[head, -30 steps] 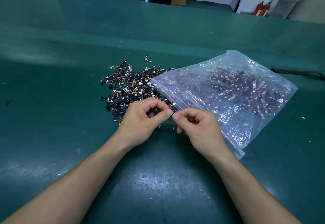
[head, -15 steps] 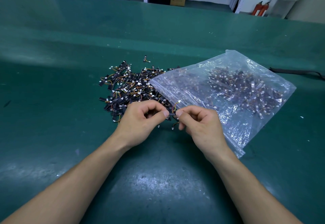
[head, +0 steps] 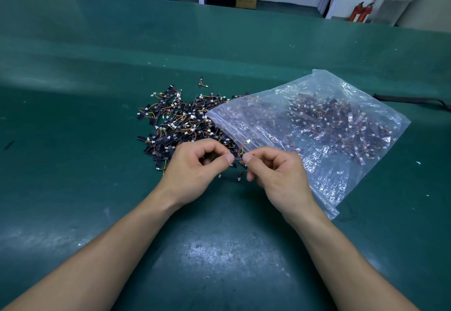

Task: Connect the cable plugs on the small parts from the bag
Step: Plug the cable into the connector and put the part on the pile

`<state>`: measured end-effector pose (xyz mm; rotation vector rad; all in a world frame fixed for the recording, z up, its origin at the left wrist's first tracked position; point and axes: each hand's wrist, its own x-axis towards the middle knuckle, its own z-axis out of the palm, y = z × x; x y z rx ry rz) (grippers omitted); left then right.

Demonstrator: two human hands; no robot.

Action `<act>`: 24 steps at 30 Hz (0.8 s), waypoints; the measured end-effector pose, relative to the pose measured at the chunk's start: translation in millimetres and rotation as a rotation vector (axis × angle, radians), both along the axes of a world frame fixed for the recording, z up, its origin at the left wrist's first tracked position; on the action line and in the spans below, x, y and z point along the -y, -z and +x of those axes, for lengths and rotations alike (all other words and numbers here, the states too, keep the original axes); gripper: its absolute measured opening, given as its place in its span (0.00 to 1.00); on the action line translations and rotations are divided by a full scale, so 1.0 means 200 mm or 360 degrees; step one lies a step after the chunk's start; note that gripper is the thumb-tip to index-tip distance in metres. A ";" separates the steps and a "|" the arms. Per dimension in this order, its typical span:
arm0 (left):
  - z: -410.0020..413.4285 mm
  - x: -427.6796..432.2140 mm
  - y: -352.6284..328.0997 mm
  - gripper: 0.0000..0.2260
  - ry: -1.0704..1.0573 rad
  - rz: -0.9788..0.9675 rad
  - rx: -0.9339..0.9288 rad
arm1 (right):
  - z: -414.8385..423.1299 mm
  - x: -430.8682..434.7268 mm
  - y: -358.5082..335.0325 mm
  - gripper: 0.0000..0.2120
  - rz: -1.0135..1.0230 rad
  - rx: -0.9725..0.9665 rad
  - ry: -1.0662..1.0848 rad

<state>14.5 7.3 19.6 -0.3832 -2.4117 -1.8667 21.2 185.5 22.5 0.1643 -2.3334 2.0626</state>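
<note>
We sit at a wide dark green table mat point(head: 73, 115). On its left side lies a loose pile of small black strip parts with orange wires and white plugs point(head: 180, 120), tipped out so that we can pick one up fast. Just in front of the pile is our left hand point(head: 195, 164). Its thumb and first finger pinch one end of a little black part with thin wires point(head: 237, 158), and the other fingers curl in out of the way. Our right hand point(head: 275, 171) pinches the other end, thumb tip almost meeting thumb tip. We think we hold it this close so both hands can steer the tiny ends together. The upper white plug point(head: 248, 141) sticks up on its wire above the thumbs and the lower white plug point(head: 239, 178) hangs below them, so they look not joined yet. We cannot tell if we hold one part or two. To the right lies the clear plastic zip bag point(head: 341, 115), flat on the mat with its mouth at the pile and many more parts inside it, so a lot of work is left. Past the bag a black strap point(head: 412, 99) lies on the mat.
</note>
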 end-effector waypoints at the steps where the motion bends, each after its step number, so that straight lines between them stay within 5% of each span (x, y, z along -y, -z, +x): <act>1: 0.00 0.00 0.00 0.05 0.0002 -0.0003 -0.0009 | 0.00 0.00 0.00 0.11 -0.0005 0.0004 0.0001; 24: 0.00 0.00 -0.01 0.04 -0.0045 -0.0031 -0.0063 | 0.00 0.01 0.00 0.08 -0.0080 0.0032 0.0004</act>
